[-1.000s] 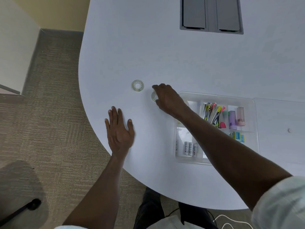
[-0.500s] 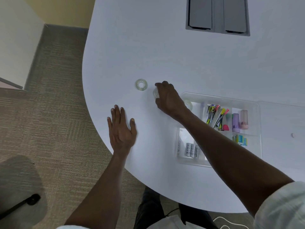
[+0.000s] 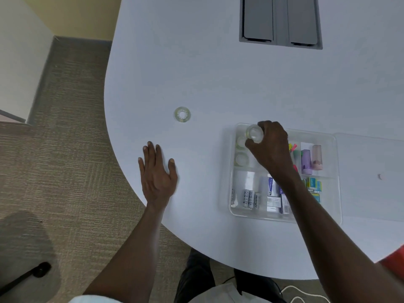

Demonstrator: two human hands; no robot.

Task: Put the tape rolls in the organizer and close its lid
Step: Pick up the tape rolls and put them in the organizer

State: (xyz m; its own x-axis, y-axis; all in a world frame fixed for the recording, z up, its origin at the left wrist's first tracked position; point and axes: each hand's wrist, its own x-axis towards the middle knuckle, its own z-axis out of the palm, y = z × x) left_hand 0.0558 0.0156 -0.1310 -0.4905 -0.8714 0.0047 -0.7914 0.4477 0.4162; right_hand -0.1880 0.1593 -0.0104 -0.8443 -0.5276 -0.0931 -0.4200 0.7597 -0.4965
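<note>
R hand [image 3: 267, 145] w/ tape roll [image 3: 254, 133] over organizer [image 3: 232, 191].

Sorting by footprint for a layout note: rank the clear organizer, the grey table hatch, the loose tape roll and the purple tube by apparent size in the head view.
1. clear organizer
2. grey table hatch, somewhat smaller, though farther from the camera
3. purple tube
4. loose tape roll

The last two look close in size.

Right hand [image 3: 270, 145] hides the pens [image 3: 293, 147] — labels illegible.
</note>
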